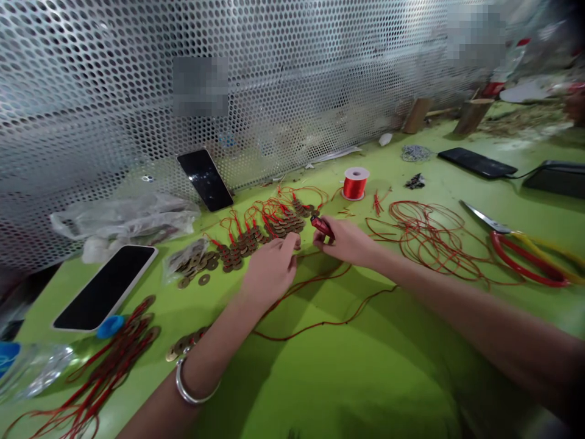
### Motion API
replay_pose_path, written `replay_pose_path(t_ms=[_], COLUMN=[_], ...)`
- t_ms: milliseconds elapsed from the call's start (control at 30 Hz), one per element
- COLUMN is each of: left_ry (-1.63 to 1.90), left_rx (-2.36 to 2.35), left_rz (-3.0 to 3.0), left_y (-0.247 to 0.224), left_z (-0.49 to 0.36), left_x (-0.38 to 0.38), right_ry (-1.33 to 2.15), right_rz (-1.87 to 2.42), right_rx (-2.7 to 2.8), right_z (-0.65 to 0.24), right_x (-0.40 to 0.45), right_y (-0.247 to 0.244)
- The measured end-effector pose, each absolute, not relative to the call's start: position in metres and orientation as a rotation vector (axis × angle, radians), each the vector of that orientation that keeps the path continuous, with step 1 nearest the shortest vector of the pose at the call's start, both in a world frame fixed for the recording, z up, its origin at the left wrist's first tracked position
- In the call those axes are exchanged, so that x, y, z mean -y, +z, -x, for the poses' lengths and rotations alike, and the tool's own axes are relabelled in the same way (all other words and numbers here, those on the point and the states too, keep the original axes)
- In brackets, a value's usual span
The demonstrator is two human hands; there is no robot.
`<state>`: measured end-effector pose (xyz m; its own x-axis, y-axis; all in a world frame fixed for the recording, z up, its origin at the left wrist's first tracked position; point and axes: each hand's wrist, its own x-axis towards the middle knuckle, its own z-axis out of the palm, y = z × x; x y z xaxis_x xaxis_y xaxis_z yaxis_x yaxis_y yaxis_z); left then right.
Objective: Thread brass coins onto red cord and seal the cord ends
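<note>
Nearest me, my left hand [269, 268] pinches the limp red cord [320, 299] on the green table [365, 378]. Right hand [347, 241] is closed around a red lighter [322, 227]; cord seems light and floppy, best gripped near its end.

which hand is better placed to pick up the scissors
Probably the right hand: the scissors lie on its side of the table. But it holds a red lighter. The left hand sits farther off, by the coins.
</note>
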<state>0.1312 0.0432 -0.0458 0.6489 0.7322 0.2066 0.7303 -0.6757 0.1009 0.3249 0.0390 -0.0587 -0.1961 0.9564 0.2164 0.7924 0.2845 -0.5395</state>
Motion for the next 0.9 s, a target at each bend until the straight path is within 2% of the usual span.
replay_pose_path(t_ms=[300, 667, 900], left_ry=[0.286, 0.869, 0.986], left_rx=[-1.272, -1.264, -1.143], left_rz=[-2.853, -2.459, -2.486], left_y=[-0.053, -0.058, -0.06], left_z=[-0.139, -0.137, -0.136], left_x=[-0.04, -0.043, -0.045], right_ry=[0.549, 0.784, 0.65], right_rz=[1.458, 1.347, 1.358], right_rx=[2.12, 1.907, 1.895], right_z=[-0.323, -0.319, -0.316], right_x=[-0.037, -0.035, -0.034], right_y=[-0.061, -0.056, -0.056])
